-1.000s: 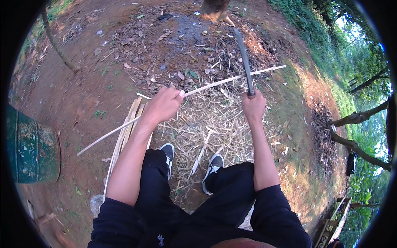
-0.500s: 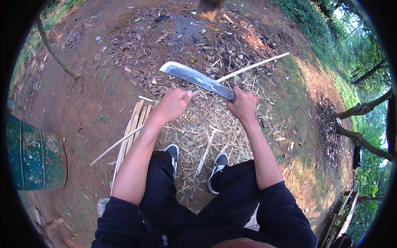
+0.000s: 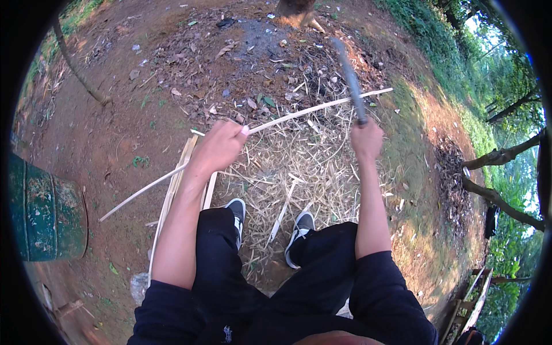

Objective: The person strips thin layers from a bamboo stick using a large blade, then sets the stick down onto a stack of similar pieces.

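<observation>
My left hand (image 3: 221, 144) is closed around a long, thin pale wooden strip (image 3: 305, 112), likely bamboo. One end of the strip reaches far right past the blade, and the other runs down to the lower left beneath my forearm. In my right hand (image 3: 367, 139) is the handle of a machete (image 3: 350, 75). Its blade points up and away, seen almost edge-on and slightly blurred. Near its handle the blade crosses the strip in the picture; whether they touch I cannot tell.
More pale strips (image 3: 175, 195) lie in a bundle beside my left forearm. Curled shavings (image 3: 310, 155) cover the ground before my shoes. A green metal drum (image 3: 49, 210) stands at the left. A tree trunk (image 3: 296, 7) rises at the far side, and branches (image 3: 500, 150) hang at the right.
My right hand has moved right, and the machete has swung from lying across the strip to pointing away. My left hand has shifted left and slightly down, still gripping the strip.
</observation>
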The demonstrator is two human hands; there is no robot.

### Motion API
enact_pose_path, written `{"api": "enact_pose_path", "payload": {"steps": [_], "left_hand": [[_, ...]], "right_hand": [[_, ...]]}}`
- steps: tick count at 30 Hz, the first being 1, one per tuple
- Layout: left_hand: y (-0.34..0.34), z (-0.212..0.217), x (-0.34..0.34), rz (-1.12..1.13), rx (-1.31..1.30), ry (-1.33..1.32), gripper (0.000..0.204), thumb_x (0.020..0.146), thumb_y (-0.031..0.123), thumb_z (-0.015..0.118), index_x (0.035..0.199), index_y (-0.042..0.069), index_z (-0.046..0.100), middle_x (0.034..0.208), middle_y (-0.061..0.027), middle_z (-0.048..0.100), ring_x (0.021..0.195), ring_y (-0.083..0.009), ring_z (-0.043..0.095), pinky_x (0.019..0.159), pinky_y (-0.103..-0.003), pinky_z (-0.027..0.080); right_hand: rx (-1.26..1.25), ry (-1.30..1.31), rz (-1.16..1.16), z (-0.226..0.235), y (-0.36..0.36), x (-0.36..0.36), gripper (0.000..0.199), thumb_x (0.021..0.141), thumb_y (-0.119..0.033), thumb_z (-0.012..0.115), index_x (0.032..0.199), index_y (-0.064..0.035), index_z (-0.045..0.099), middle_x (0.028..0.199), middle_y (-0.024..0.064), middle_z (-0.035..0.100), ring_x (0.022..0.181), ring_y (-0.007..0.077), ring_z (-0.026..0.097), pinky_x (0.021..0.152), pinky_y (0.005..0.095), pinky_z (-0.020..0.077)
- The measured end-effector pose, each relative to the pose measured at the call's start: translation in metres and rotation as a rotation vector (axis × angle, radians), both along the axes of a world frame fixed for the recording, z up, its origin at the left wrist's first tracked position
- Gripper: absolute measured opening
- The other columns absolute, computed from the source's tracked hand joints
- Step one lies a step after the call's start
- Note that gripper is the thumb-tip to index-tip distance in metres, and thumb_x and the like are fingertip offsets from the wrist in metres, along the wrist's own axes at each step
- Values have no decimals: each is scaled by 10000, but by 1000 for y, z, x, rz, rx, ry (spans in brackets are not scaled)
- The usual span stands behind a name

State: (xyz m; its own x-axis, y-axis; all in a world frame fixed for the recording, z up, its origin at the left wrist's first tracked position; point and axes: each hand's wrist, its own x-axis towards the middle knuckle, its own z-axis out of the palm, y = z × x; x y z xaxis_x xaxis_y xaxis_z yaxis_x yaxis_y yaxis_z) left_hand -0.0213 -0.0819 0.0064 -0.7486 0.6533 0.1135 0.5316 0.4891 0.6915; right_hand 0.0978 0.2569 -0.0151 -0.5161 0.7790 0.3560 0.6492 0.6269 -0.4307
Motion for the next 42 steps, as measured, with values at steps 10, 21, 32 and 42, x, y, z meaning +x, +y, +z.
{"api": "enact_pose_path", "payload": {"steps": [10,21,32,42], "left_hand": [[-10,6,-5,11,-234,-181,398,972,272,473,830,-59,642,924,-275,628,919,-437,607,782,-528,437],[-22,-12,-13,-30,91,-246,465,973,255,503,582,47,360,528,-10,310,516,-135,278,511,-394,232],[-59,-21,-29,13,-6,-197,453,957,235,503,613,-47,422,525,-152,359,500,-256,355,549,-452,308],[-59,-30,-31,-2,-108,-110,415,946,237,506,644,-48,494,536,-156,419,521,-254,404,558,-448,332]], "right_hand": [[-139,290,139,-11,-11,9,250,799,-183,666,730,51,609,621,170,635,564,270,628,623,426,486],[65,-32,407,-4,-55,-6,179,758,-206,691,756,-74,570,602,143,636,590,354,663,586,460,513],[-61,109,-29,-12,9,5,222,817,-203,621,842,10,676,700,223,680,732,383,707,714,496,539],[-153,153,392,4,-48,-2,189,805,-170,649,720,-9,600,568,125,615,531,266,634,589,407,513]]}}
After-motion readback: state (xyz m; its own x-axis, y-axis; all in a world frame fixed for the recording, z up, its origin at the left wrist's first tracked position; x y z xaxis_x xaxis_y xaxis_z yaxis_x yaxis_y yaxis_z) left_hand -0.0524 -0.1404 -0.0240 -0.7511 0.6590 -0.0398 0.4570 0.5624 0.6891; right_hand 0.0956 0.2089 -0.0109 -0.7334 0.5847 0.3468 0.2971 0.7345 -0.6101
